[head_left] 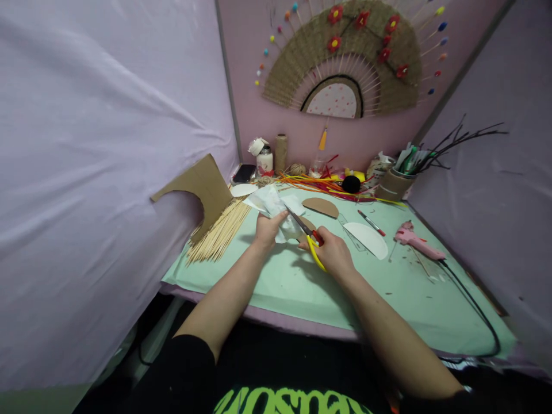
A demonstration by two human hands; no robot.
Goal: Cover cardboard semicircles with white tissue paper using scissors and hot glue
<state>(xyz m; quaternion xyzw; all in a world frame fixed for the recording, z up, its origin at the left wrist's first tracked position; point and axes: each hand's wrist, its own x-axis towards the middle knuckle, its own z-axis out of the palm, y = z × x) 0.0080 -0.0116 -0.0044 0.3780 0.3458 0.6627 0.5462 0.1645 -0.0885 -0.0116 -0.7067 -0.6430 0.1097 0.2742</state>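
Observation:
My left hand point(268, 228) grips a crumpled pale cloth or paper piece point(268, 200), its thumb on top. In my right hand point(335, 253) are scissors point(316, 259) with yellow and red-orange handles, their dark blades pointing up-left at the pale piece. A brown cardboard shape point(305, 225) shows partly behind the blades, beneath or beside the pale piece. Just beyond lies a brown cardboard half-oval point(320, 207). To the right of my right hand rests a white half-oval point(366, 240), with a red and grey pen point(371, 223) above it.
Thin wooden sticks point(218, 233) and a cut cardboard sheet point(211, 192) are at the left. A pink glue gun point(418, 241) with a black cord lies right. Coloured strands point(310, 184), a jar point(264, 161) and a pot of pens point(394, 183) line the back, below a decorated fan point(314, 63).

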